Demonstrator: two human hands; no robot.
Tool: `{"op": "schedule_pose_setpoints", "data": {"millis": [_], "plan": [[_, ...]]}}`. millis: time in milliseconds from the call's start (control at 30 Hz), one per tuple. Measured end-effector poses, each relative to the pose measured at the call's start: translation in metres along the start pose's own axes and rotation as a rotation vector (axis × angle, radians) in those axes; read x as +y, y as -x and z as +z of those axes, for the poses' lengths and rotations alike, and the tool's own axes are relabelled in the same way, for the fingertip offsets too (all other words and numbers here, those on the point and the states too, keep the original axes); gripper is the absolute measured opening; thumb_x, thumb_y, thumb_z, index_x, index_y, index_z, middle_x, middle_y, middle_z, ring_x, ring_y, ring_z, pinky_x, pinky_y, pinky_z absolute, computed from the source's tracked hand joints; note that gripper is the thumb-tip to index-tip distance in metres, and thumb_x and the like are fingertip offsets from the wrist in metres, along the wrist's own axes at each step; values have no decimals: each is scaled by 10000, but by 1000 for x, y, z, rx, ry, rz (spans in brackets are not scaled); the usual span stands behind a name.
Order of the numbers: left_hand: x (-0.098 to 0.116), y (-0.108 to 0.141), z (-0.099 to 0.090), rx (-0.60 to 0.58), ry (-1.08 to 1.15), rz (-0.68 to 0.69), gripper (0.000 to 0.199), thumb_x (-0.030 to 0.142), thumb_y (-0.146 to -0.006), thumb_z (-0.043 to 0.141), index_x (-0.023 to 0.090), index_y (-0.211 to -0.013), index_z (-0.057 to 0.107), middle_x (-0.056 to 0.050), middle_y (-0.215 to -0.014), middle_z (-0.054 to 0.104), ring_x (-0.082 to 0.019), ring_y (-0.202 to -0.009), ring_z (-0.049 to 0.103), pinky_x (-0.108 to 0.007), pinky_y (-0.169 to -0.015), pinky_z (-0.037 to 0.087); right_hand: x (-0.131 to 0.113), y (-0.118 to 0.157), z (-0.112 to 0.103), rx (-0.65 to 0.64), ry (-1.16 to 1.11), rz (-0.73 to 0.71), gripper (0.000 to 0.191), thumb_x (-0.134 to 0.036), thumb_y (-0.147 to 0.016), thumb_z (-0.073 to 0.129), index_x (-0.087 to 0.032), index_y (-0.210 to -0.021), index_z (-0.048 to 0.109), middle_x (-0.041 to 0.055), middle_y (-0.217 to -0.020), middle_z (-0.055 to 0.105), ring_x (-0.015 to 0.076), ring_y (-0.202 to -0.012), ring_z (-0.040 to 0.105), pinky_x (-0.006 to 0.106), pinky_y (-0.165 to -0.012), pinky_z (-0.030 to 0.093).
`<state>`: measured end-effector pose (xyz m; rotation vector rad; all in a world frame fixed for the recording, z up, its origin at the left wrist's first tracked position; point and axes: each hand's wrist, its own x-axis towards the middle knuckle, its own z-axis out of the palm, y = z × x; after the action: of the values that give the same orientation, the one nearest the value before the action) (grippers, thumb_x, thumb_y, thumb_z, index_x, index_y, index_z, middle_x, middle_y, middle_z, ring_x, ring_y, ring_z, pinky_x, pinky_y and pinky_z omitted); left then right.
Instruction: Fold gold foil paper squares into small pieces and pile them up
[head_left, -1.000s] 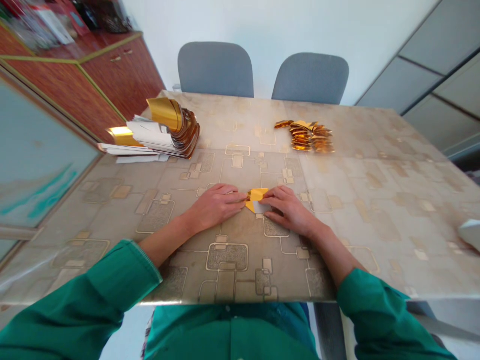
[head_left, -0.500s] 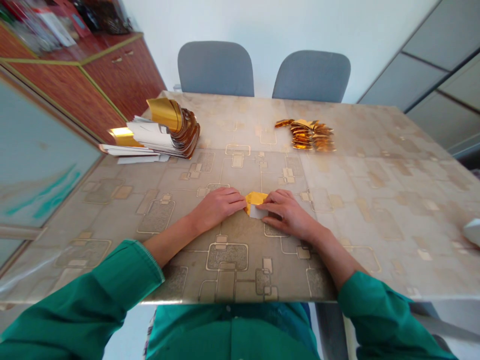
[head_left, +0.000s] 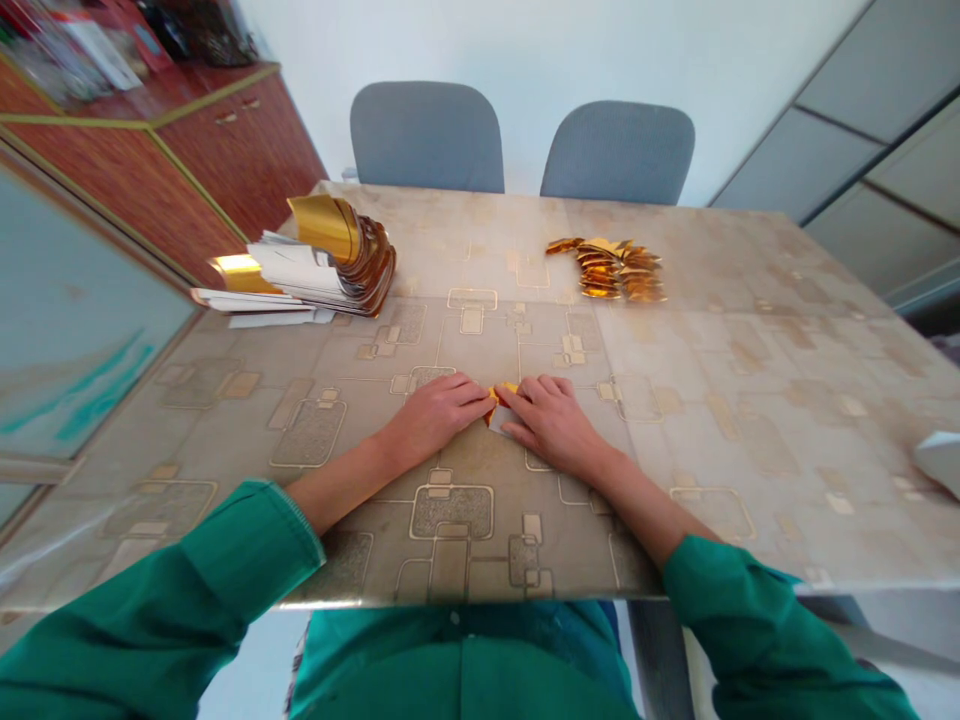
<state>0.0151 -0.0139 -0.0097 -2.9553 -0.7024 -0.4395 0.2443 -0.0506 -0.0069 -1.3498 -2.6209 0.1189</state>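
Observation:
A small piece of gold and white paper (head_left: 499,419) lies on the patterned tablecloth near the table's front, between my two hands. My left hand (head_left: 448,408) has its fingers pressed together on the paper's left edge. From the right, my right hand (head_left: 546,415) rests over the paper, its fingertips pressing on the gold part and covering much of it. A white part shows below the fingers.
A stack of gold and white sheets (head_left: 330,262) stands at the back left. Folded gold pieces (head_left: 619,270) sit in rows at the back right. Two grey chairs (head_left: 427,138) are behind the table (head_left: 465,350). A white object (head_left: 939,460) is at the right edge.
My right hand has moved left over the paper and now covers more of its gold part. My left hand stays at the paper's left edge.

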Motion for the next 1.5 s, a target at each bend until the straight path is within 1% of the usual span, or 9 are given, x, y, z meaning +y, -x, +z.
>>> {"op": "schedule_pose_setpoints", "data": {"millis": [200,333,500,633,767,900,1000,1200,1500], "plan": [[1,-1,1,22,-13,-26,204,184,-1001,501,170,-1114,670,-50,-1033,696,-187,-925,592,-311,-828,464,-1,-2,-1,17,41,87,420,-461,-997,468,-217,-1324,569,100,-1040,622,261,-981,503,404,-881,320],[0,-1,4,58,20,-52,232,308,-1011,514,190,-1106,690,-39,-1078,716,-186,-954,606,-330,-877,460,3,-1,-4,4,-3,89,434,-469,-987,487,-224,-1335,570,100,-1054,616,268,-988,505,403,-861,345],[-9,1,4,46,65,-61,272,358,-987,558,184,-1159,676,-44,-1167,711,-221,-1080,591,-374,-953,444,12,9,-11,15,-169,-8,448,-406,-968,552,-218,-1373,539,93,-1118,616,254,-1033,506,402,-904,384],[-16,0,2,55,91,-31,278,343,-996,541,186,-1188,666,-51,-1229,692,-226,-1160,564,-393,-1005,428,16,13,-11,30,-239,-120,377,-384,-917,646,-225,-1259,626,86,-1165,624,244,-1071,515,409,-952,391],[-10,-1,1,88,51,-26,245,306,-1016,500,201,-1128,691,-54,-1225,684,-211,-1106,591,-371,-967,457,16,8,-6,58,-196,-123,263,-352,-931,630,-200,-1140,677,88,-1089,650,239,-1003,541,403,-901,422],[0,-1,2,108,53,-14,281,270,-1034,442,152,-1078,693,-72,-1085,706,-197,-993,630,-344,-900,503,10,5,-3,78,-193,-93,241,-357,-961,574,-192,-1097,683,96,-1033,640,232,-944,532,394,-846,452],[2,1,3,129,82,-6,305,311,-1030,447,132,-1073,691,-90,-1068,707,-210,-986,639,-366,-905,514,6,6,-3,96,-245,-98,261,-347,-977,538,-183,-1130,673,103,-1003,617,227,-927,522,386,-835,469],[-9,7,-1,96,135,14,322,407,-996,518,164,-1141,673,-90,-1174,699,-239,-1094,630,-433,-994,477,6,9,-2,89,-314,-176,339,-334,-938,611,-195,-1248,608,97,-1064,617,230,-975,539,402,-872,480],[-7,5,-4,115,167,59,320,414,-973,563,158,-1139,661,-90,-1184,694,-248,-1099,617,-427,-976,497,8,4,0,161,-285,-154,184,-311,-984,532,-184,-1010,663,91,-966,657,216,-880,550,382,-793,497]]}}
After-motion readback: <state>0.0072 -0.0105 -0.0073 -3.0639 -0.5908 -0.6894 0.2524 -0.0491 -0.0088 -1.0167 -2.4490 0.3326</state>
